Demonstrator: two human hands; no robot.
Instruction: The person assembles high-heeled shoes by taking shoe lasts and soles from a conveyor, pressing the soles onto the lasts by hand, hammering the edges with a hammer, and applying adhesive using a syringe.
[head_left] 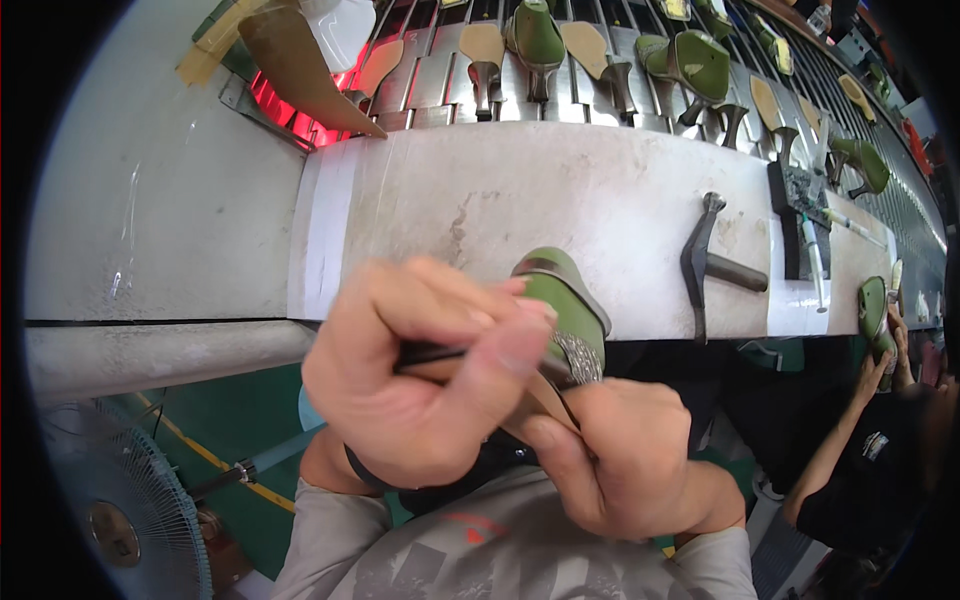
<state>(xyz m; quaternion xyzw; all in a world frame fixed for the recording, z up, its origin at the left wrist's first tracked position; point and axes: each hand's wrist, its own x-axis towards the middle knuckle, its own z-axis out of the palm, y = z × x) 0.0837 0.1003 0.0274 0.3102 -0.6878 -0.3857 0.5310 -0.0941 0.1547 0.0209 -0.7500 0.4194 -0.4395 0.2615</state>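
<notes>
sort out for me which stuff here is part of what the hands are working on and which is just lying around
In hand:
- green shoe, held by both hands
- thin dark tool in the left hand
- right hand, gripping the shoe from below

Lying about:
- hammer on the bench
- shoes on the conveyor rack
- fan on the floor
- co-worker's hand with another green shoe

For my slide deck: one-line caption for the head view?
Left hand and right hand grip a green high-heeled shoe beside a grey workbench.
</notes>
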